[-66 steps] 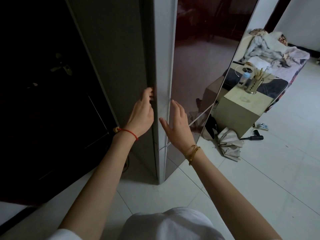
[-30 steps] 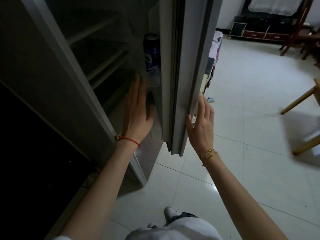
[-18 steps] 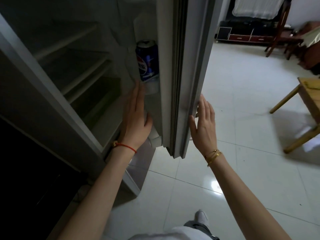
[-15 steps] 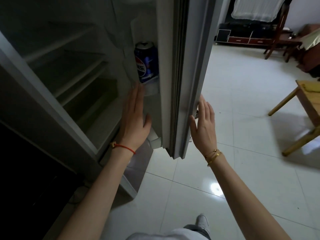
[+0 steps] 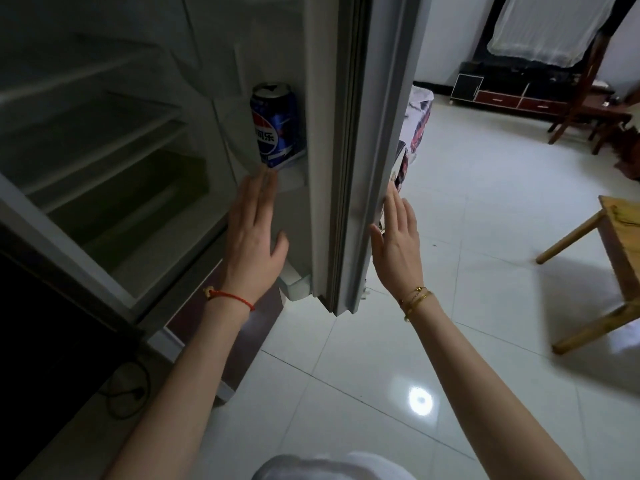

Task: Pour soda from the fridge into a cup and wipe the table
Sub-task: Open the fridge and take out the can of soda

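Head view: upright blue soda can (image 5: 277, 124).

Setting: a private home, living area. Evidence: a household fridge (image 5: 104, 161) stands open on a glossy white tiled floor (image 5: 467, 202), with a soda can (image 5: 275, 124) in the door shelf (image 5: 294, 174) just above the left hand (image 5: 254, 237). Beyond the right hand (image 5: 396, 244), past the door edge, the room holds a low dark TV cabinet (image 5: 512, 95) against the far wall, dark wooden chairs (image 5: 588, 109), a light wooden table (image 5: 620, 258) and a white curtain (image 5: 550, 26).
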`<state>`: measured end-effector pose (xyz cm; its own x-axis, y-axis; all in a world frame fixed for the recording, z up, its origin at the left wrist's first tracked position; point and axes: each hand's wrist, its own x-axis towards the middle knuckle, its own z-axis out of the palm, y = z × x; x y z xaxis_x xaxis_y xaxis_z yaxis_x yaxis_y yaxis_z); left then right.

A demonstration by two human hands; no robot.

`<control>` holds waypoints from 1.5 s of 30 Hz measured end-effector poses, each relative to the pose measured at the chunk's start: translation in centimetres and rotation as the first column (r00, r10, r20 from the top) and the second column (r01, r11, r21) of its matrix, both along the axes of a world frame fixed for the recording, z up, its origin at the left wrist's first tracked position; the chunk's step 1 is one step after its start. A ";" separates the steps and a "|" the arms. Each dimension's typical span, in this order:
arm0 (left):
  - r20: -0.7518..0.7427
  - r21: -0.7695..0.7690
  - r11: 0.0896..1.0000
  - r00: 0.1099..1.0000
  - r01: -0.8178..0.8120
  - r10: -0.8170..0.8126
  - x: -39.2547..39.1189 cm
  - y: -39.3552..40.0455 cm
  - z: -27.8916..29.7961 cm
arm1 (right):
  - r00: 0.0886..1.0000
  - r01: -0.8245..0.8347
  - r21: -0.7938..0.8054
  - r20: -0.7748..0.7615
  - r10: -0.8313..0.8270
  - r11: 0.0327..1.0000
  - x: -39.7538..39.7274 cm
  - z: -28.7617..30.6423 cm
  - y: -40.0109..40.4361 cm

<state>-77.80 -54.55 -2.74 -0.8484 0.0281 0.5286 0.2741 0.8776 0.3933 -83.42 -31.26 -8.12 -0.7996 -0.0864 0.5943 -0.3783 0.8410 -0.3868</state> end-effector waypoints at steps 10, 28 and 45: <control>-0.007 -0.010 0.998 0.998 -0.065 0.065 -3.0 6.4 0.3 | 0.996 -0.085 0.001 -0.014 0.085 0.996 -5.5 1.0 5.9; -0.227 -0.025 0.999 0.973 -0.037 0.030 -14.3 15.8 0.1 | 0.990 -0.139 -0.051 0.006 0.139 0.989 -20.1 1.3 14.3; -0.184 -0.194 0.965 0.972 -0.179 0.143 -26.9 22.3 0.7 | 0.976 -0.173 -0.171 0.101 0.192 0.970 -36.2 1.9 18.5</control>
